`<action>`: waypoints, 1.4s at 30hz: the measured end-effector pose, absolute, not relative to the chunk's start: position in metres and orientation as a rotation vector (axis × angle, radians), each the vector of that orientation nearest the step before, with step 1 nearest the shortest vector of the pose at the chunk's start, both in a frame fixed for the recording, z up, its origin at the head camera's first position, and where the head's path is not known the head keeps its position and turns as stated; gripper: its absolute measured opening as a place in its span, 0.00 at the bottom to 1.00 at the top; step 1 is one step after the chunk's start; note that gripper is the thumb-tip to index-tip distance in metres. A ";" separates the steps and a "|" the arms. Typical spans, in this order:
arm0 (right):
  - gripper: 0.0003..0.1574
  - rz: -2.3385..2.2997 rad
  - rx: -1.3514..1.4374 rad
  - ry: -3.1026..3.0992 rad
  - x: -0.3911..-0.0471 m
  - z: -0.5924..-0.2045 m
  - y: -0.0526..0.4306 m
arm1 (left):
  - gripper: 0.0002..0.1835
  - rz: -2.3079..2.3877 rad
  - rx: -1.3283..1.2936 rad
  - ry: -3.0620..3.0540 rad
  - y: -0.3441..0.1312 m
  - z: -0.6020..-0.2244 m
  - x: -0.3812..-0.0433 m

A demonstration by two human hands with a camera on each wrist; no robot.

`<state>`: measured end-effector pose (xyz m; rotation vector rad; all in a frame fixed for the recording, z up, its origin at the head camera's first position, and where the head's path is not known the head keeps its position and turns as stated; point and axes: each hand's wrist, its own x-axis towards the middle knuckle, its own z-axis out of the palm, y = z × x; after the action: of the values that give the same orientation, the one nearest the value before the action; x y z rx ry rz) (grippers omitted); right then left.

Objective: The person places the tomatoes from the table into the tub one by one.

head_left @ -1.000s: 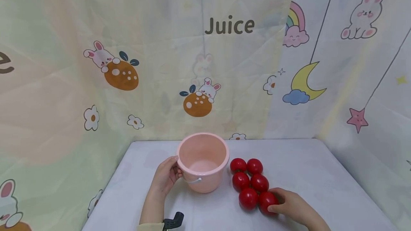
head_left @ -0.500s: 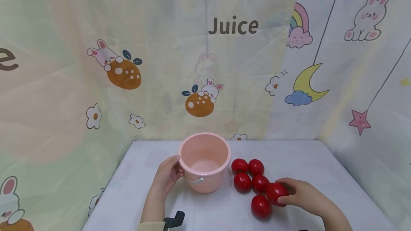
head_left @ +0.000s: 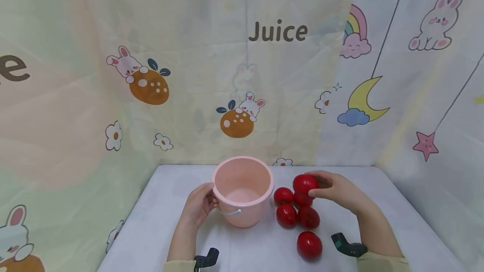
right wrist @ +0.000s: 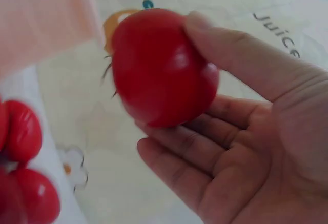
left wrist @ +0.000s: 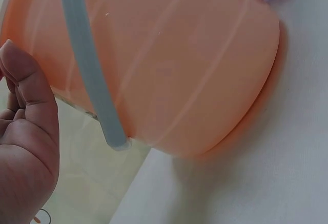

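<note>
We see a cartoon-printed cloth (head_left: 189,74) hanging behind and on both sides, with the word "Juice" near its upper middle. In front of it lies a pale, smooth table (head_left: 261,249) with rounded far corners.

The largest thing on it, a glossy pink bucket (head_left: 245,216), stands upright left of the tomatoes, its wide mouth facing up. Our left hand (head_left: 198,205) grips its left side near the rim, fingers curled. Our right hand (head_left: 334,186) is partly closed, thumb and fingers pinching a shiny, round red tomato (head_left: 304,184) to the right of the bucket; in the head view it overlaps the back right one of four clustered tomatoes (head_left: 286,215). A lone tomato (head_left: 309,245) sits nearer us, apart from the cluster. Smallest is the bucket's slim pale handle (left wrist: 91,65), hanging down its side.

We see a narrow gap between bucket and cluster, and a wider stretch of tabletop from the tomatoes to the right edge.
</note>
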<state>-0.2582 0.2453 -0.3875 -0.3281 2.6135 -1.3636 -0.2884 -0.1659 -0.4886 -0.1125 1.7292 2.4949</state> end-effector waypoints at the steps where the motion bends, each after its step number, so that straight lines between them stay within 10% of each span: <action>1: 0.45 -1.376 -0.364 2.606 -0.266 -0.382 0.241 | 0.20 2.492 -0.105 1.734 -0.166 -0.489 -0.289; 20: 0.37 -1.164 -0.549 2.493 -0.375 -0.321 0.120 | 0.20 2.480 -0.095 1.719 -0.168 -0.490 -0.289; 42: 0.31 -0.943 -0.419 2.253 -0.399 -0.381 0.040 | 0.23 2.428 -0.087 1.767 -0.171 -0.488 -0.287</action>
<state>-0.3991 0.0404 -0.3808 -0.4194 2.2530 -0.9434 -0.2874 -0.1707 -0.4876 -0.0869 1.7674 2.4284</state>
